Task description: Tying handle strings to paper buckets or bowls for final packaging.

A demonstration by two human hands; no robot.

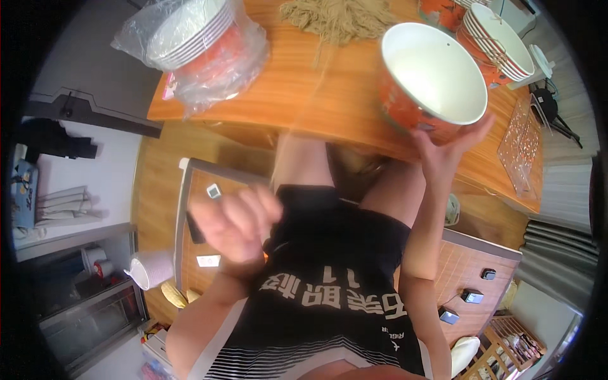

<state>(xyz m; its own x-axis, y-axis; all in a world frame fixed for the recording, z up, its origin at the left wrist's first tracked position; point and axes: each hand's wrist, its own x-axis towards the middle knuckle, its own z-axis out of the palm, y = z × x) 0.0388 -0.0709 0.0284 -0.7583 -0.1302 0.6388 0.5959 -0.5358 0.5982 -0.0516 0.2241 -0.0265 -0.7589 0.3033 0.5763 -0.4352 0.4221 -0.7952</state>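
Observation:
Over my lap, to the left, my left hand (234, 218) is curled and blurred by motion. A thin tan string (307, 107) runs toward it from the tangled pile of tan yarn (342, 19) on the table. My right hand (453, 142) grips the near side of a large paper tub (434, 73), thumb and fingers spread along it. The tub is white inside and orange-red outside, tilted with its mouth toward me. A small dark hole or spot shows inside near its far rim. Its underside is hidden.
A plastic-wrapped stack of tubs (202, 50) stands at the table's left. At the far right is another stack of tubs (497, 44) with string around it. A clear speckled sheet (520, 149) lies by the right edge of the wooden table (342, 104).

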